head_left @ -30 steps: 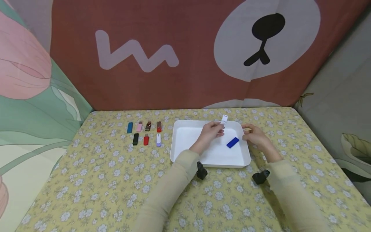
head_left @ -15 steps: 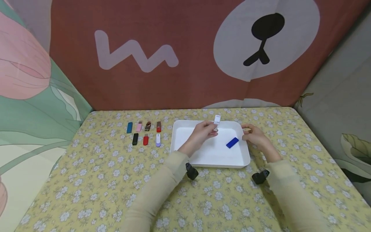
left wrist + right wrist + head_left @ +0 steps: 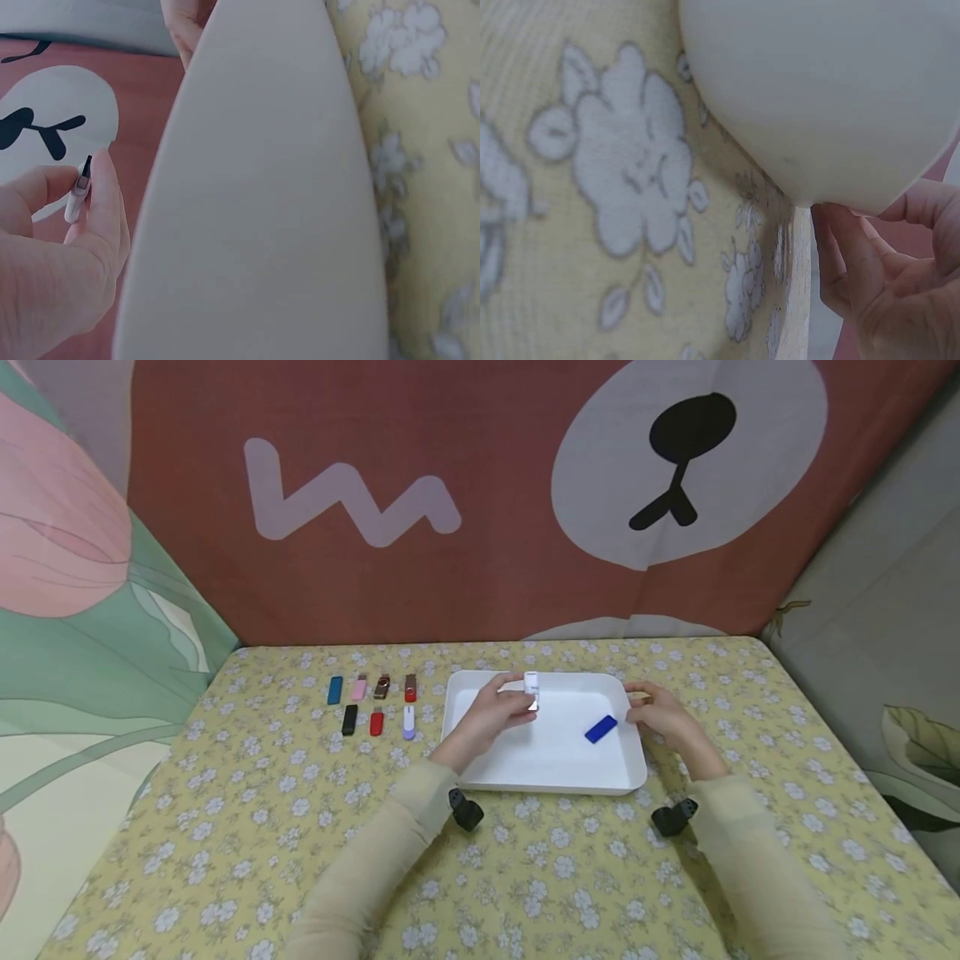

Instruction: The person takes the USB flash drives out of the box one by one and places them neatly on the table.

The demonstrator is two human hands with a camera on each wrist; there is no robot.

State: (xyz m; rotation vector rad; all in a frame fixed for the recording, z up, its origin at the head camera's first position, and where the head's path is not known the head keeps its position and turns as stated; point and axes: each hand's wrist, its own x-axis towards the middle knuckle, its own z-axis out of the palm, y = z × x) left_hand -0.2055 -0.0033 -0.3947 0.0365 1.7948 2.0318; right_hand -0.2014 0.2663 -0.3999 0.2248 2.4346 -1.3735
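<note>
Between thumb and fingers my left hand (image 3: 489, 718) pinches a white USB flash drive (image 3: 531, 684), held up over the left half of a white tray (image 3: 555, 770). In the left wrist view, the end of this flash drive (image 3: 78, 196) sticks out past the fingertips. My right hand (image 3: 666, 717) grips the tray's right side; the right wrist view has its thumb at the rim and the fingers (image 3: 855, 247) against the outer wall. Inside the tray, toward the right, lies a dark blue flash drive (image 3: 601, 729).
Left of the tray, several flash drives lie in two rows on the flowered tablecloth (image 3: 247, 793). Among them are a teal one (image 3: 335, 690), a black one (image 3: 349, 720) and a white-and-purple one (image 3: 408, 723). A bear-print cloth (image 3: 375, 585) rises behind the table.
My left hand has moved left across the tray with the white flash drive, which now stands more upright. The right hand stays at the tray's right side, and the blue flash drive has not moved.
</note>
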